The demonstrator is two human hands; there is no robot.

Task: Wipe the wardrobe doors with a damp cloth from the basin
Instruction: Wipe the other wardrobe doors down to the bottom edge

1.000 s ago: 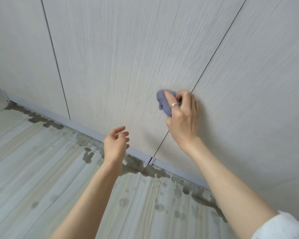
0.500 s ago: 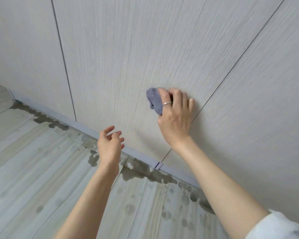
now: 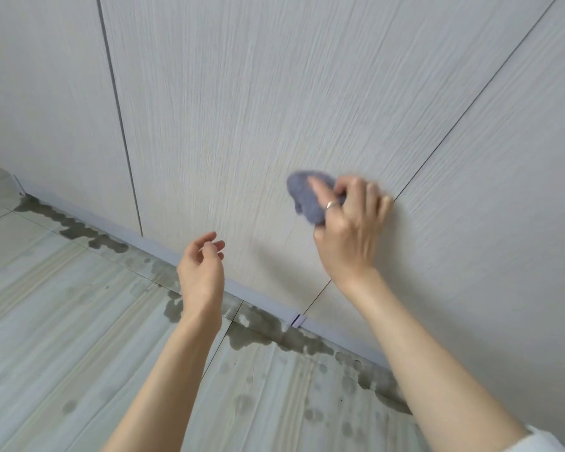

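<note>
**Wardrobe door wipe-down, low on the middle panel**

The doors (image 3: 209,109) are filling most of the view, pale grey with a fine wood grain running up and down. Three panels are showing, split by two thin dark gaps, and everything is looking tilted because the camera is angled down and sideways.

Below them the floor (image 3: 62,321) is showing pale streaky tiles, and a line of dark wet patches (image 3: 274,334) is running along the foot of the wardrobe, with smaller drops scattered further out. A lilac strip (image 3: 163,249) is sitting along the base where doors and floor meet, with a little clip (image 3: 298,320) on it right under the right-hand gap.

The right hand (image 3: 349,223) is pressing the cloth (image 3: 307,197) against the middle door, just left of the right-hand gap, low on the panel. Its fingers are curling over the cloth and bunching it up, so only a blue-grey wad is sticking out on the thumb side. It's a bit blurred. A ring (image 3: 331,204) is showing on one finger, and a white sleeve (image 3: 548,440) is peeking in at the bottom right corner.

The left hand (image 3: 201,272) is hanging in the air in front of the door's lower part, holding nothing, fingers loosely curled and relaxed. I can't tell if it's touching the door.
</note>
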